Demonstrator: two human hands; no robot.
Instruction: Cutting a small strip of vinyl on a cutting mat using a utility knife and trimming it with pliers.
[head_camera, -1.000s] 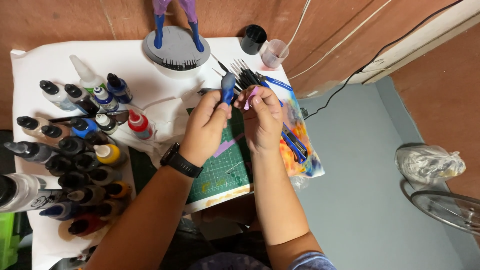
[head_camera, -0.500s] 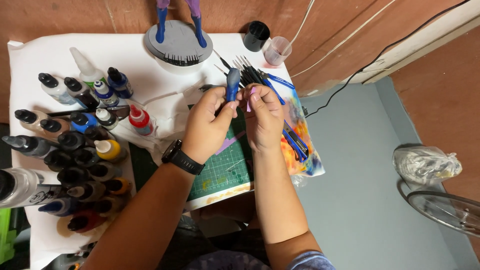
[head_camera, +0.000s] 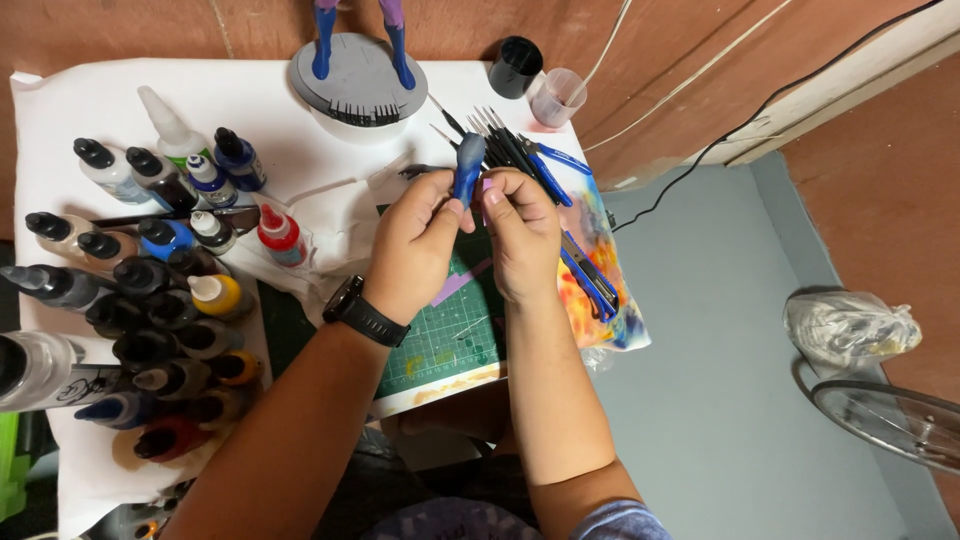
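Observation:
My left hand (head_camera: 415, 245) and my right hand (head_camera: 520, 232) meet over a green cutting mat (head_camera: 440, 335) on a small white table (head_camera: 100, 110). Together they pinch a small blue and purple painted figure part (head_camera: 468, 168) that stands up between the fingertips. A black watch (head_camera: 362, 312) sits on my left wrist. Just behind the hands lies a fan of black-handled brushes (head_camera: 505, 145). What the right fingers touch below the part is hidden.
Several paint bottles (head_camera: 150, 280) crowd the table's left side. A grey round base with blue figure legs (head_camera: 358, 75) stands at the back, next to a black cup (head_camera: 517, 65) and a clear cup (head_camera: 556, 97). Blue-handled tools (head_camera: 590, 275) lie right. A plastic bag (head_camera: 848, 328) rests on the floor.
Both hands stay together on the painted part and have barely moved; the view has shifted slightly.

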